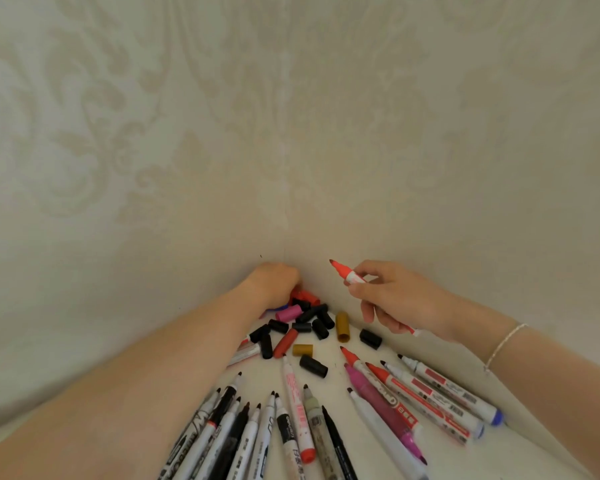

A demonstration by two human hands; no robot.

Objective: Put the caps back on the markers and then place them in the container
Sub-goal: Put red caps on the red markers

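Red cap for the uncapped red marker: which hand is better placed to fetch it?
Left. The left hand already rests on the cap pile beside red caps; the right hand is occupied holding the red marker.

Red marker (347, 273) in my right grip (392, 299): smooth plastic barrel, white with a red neck, slight sheen; its tip looks matt, felt-like. Loose caps (312, 317) in the corner: smooth plastic in black, red and pink, faintly glossy; two ochre caps (342, 326) duller. Uncapped markers (326, 427) fanned across the table (329, 372): plastic barrels with printed labels, some glossy, one frosted and translucent (385, 434). The table is off-white, smooth and matt. Walls (153, 133): pale wallpaper, damask pattern, soft low sheen. Bracelet (503, 344) on my right wrist: fine, beaded, silvery glint.
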